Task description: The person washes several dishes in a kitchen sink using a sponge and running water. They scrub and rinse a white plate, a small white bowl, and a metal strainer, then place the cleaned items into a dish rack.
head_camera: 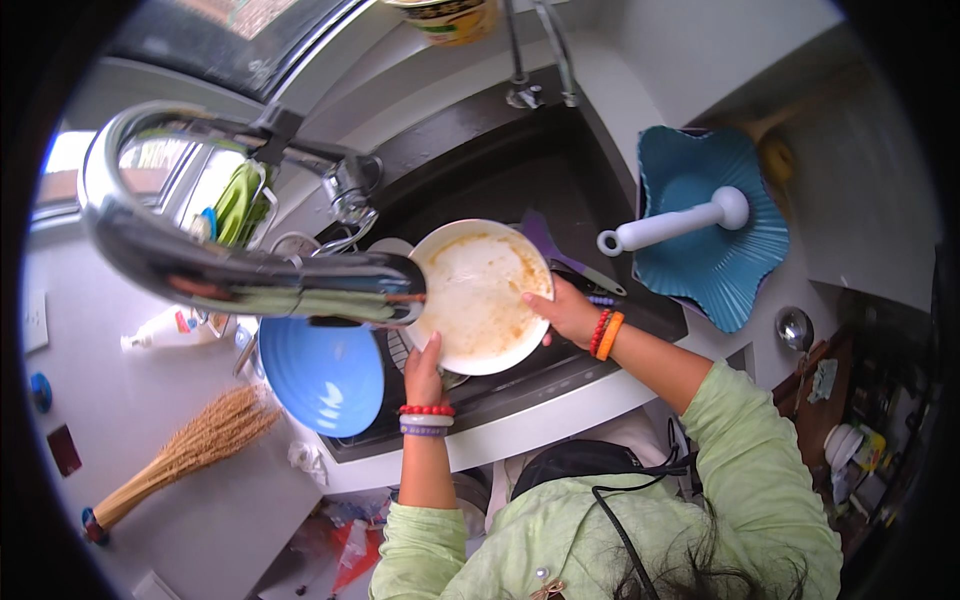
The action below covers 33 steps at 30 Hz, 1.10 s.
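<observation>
A white plate (480,300), its inner face smeared with yellow-brown residue, is held over the dark sink (480,180). My left hand (426,375) grips the near left rim, thumb on top. On the right rim, my right hand (566,311) has its thumb over the edge and its fingers underneath. The mouth of the curved chrome faucet (360,285) reaches over the plate's left edge. Beyond the plate, a purple spatula (551,240) with a pale handle lies in the sink, partly covered. Other things under the plate are mostly hidden.
A blue basin (322,375) sits left of the plate. On the left counter lie a straw brush (187,457) and a white bottle (169,330). At right, a teal wavy-edged bowl (690,277) holds a white pestle-like tool (675,223). A metal ladle (793,328) is nearby.
</observation>
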Available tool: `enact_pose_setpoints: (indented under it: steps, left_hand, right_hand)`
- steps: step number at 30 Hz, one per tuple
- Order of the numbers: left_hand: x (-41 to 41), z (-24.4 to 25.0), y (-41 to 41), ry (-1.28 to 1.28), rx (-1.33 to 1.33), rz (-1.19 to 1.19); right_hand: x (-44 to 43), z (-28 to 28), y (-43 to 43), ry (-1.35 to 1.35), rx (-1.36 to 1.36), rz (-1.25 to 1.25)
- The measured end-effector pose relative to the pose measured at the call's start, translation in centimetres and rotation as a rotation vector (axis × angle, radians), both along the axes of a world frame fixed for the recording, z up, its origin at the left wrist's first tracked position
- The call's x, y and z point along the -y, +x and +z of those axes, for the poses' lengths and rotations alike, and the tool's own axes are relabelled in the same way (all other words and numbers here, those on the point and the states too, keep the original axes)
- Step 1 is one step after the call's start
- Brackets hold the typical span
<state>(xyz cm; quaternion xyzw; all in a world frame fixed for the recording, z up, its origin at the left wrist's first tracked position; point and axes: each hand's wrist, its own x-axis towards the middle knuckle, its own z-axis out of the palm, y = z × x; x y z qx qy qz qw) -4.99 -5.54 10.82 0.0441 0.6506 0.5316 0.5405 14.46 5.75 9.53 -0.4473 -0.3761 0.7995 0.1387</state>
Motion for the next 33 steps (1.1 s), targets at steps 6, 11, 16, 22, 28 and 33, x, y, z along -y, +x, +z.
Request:
enact_pose_setpoints:
  steps: [6,11,16,22,28,33]
  left_hand:
    - [1.0,-0.1,-0.3,0.006,-0.110,0.109]
    - [1.0,0.7,-0.6,-0.020,-0.162,0.108]
    - [1.1,0.8,-0.9,-0.058,-0.167,0.117]
    - [1.0,1.1,-0.1,-0.050,-0.184,0.133]
    - [0.9,1.1,-0.4,-0.082,-0.190,0.146]
    - [1.1,0.8,-0.3,-0.072,-0.215,0.144]
  right_hand:
    - [-0.7,-0.6,-0.4,0.131,-0.127,0.140]
    - [-5.6,-5.0,2.6,0.441,0.377,0.391]
    - [-5.2,-9.3,2.4,0.894,1.089,0.464]
    - [-5.8,-14.7,2.9,1.031,1.126,0.468]
    - [-7.1,-11.6,1.7,1.187,1.148,0.282]
    - [-4.0,-12.1,1.8,1.155,0.610,0.935]
